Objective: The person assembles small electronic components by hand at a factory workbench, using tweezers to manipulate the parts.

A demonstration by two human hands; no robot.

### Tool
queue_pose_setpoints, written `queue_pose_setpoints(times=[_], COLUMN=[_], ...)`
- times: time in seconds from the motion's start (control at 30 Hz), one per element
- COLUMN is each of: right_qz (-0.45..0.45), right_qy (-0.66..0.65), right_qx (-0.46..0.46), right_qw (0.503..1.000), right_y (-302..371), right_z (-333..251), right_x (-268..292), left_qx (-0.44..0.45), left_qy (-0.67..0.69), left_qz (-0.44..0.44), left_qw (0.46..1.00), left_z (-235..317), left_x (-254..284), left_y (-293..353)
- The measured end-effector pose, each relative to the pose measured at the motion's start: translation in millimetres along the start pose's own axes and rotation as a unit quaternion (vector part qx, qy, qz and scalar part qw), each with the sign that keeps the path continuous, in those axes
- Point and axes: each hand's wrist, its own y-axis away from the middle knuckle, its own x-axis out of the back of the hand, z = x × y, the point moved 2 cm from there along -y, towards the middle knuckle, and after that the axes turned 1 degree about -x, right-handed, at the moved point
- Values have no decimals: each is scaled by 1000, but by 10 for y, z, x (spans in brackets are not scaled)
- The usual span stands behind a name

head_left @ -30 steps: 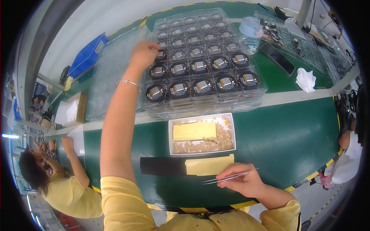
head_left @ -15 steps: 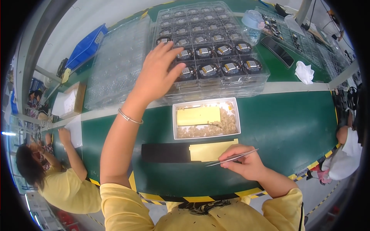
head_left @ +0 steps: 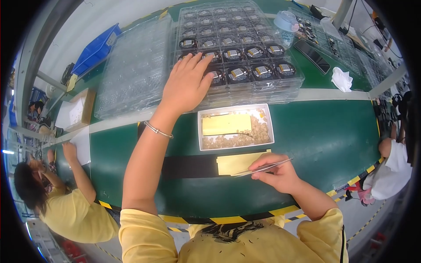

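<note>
My left hand point(head_left: 187, 83) stretches over the front left cells of a clear plastic tray point(head_left: 267, 90). Its fingers are extended and hide part of those cells; whether the fingertips touch a part is hidden. Round black parts point(head_left: 238, 73) with small silver-and-yellow rectangles on top fill the tray's cells. In my right hand point(head_left: 277, 176) is a pair of metal tweezers point(head_left: 283, 161), held closed-fingered with the tips pointing left. The tips lie over the near edge of a yellow sheet point(head_left: 239, 161), which adjoins a black strip point(head_left: 188, 167) on the green table.
Beyond the yellow sheet, a white box point(head_left: 237, 147) holds a yellow card point(head_left: 226, 125) and many small tan pieces. Empty-looking clear trays point(head_left: 131, 70) are stacked at left. A cup point(head_left: 286, 30), phone point(head_left: 312, 57) and crumpled tissue point(head_left: 341, 79) are at right. Another person point(head_left: 72, 210) sits at left.
My left hand has shifted slightly right and back toward the tray's front cells, its fingers closer together, uncovering a round part behind. The view has tilted slightly; my right hand keeps the tweezers.
</note>
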Motion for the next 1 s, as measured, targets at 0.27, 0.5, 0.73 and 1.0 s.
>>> queue_pose_setpoints(times=[0.27,0.5,0.73,1.0], right_qz=[13,-4,-8,7], right_qy=[-21,-23,-14,-24], right_qx=[2,-4,-5,-7], right_qw=[1000,1000,1000,1000], right_y=[-11,-15,-17,-29], right_z=[-2,35,24,12], right_x=[-44,-31,-60,-63], left_qx=[13,-5,-13,-40], left_qy=[6,24,57,31], left_qz=[49,81,72,84], left_qw=[999,996,996,995], left_z=[17,-7,-15,211], left_x=[-57,-100,4,90], left_y=[19,41,-4,-17])
